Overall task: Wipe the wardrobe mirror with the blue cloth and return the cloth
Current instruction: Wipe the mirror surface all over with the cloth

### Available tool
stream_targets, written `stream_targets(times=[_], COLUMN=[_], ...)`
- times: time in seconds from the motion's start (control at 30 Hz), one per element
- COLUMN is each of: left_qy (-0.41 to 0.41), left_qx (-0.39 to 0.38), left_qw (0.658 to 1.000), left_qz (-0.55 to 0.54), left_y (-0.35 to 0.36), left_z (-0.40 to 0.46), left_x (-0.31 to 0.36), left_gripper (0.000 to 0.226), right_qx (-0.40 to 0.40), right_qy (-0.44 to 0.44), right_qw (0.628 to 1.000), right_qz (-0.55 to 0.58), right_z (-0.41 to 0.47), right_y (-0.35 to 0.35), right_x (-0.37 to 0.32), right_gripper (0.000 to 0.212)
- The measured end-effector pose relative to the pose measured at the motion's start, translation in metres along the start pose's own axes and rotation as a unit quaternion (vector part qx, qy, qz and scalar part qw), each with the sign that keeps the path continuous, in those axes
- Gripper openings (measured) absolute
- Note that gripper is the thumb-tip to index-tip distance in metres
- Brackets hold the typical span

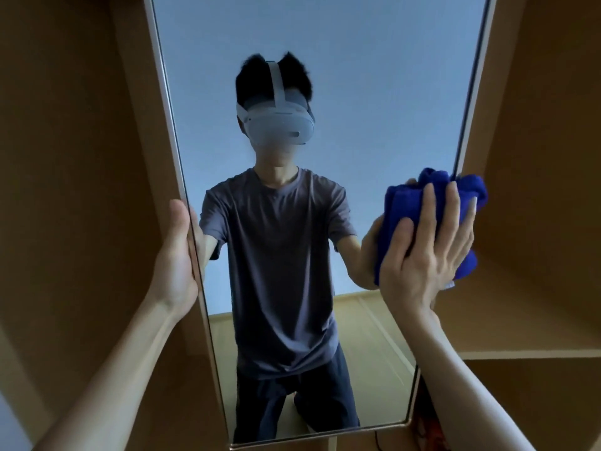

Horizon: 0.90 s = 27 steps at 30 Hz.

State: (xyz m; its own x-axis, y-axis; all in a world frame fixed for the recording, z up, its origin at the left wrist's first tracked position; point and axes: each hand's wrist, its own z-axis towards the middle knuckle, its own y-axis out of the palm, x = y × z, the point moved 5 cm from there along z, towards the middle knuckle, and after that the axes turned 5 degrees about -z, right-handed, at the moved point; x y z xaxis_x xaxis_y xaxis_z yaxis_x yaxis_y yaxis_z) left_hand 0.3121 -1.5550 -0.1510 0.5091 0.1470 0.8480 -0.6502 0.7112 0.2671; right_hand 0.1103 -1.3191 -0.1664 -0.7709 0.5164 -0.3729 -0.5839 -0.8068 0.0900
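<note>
Left hand [175, 255] grips the mirror's left edge, thumb in front, rest of the fingers hidden behind, likely to steady the panel. Right hand [426, 252], fingers spread flat, presses the bunched blue cloth [406, 203] against the mirror [325, 60] at its right edge, mid-height. Wiping underway. Brown wardrobe [536, 125] panels and shelves behind.
</note>
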Motion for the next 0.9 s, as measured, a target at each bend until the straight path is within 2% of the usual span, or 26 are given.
stream_targets(times=[0.07, 0.17, 0.23, 0.33, 0.43, 0.53, 0.67, 0.77, 0.9], left_qy=[0.004, 0.021, -0.026, -0.089, -0.084, -0.036, 0.002, 0.012, 0.017], left_qx=[0.009, 0.007, 0.017, -0.026, -0.059, -0.061, 0.016, 0.029, 0.052], left_qw=[1.0, 1.0, 0.999, 0.989, 0.988, 0.994, 0.992, 0.995, 0.991], left_qz=[0.008, 0.005, -0.031, -0.117, -0.117, -0.086, -0.124, -0.09, -0.125], left_y=[-0.003, -0.009, -0.007, -0.016, -0.022, -0.018, -0.028, -0.038, -0.044], left_z=[-0.007, -0.023, -0.033, -0.043, -0.054, -0.055, -0.051, -0.058, -0.076], left_x=[-0.007, -0.024, -0.032, -0.054, -0.063, -0.073, -0.093, -0.116, -0.152], left_gripper=[0.069, 0.074, 0.079, 0.074, 0.074, 0.067, 0.033, 0.032, 0.031], right_qx=[0.0, -0.018, -0.042, -0.101, -0.146, -0.136, -0.068, -0.004, 0.041], right_qy=[-0.002, -0.081, -0.145, -0.264, -0.339, -0.377, -0.36, -0.298, -0.152], right_qw=[1.0, 0.996, 0.987, 0.953, 0.921, 0.909, 0.926, 0.953, 0.988], right_qz=[0.002, 0.022, 0.056, 0.109, 0.121, 0.111, 0.095, 0.05, 0.006], right_z=[-0.013, -0.041, -0.067, -0.117, -0.156, -0.166, -0.15, -0.13, -0.115], right_y=[0.006, 0.011, 0.011, 0.01, 0.014, 0.013, 0.004, -0.002, -0.008], right_x=[-0.027, -0.074, -0.108, -0.149, -0.154, -0.133, -0.075, -0.015, 0.052], right_gripper=[0.046, 0.048, 0.046, 0.046, 0.049, 0.049, 0.043, 0.042, 0.046])
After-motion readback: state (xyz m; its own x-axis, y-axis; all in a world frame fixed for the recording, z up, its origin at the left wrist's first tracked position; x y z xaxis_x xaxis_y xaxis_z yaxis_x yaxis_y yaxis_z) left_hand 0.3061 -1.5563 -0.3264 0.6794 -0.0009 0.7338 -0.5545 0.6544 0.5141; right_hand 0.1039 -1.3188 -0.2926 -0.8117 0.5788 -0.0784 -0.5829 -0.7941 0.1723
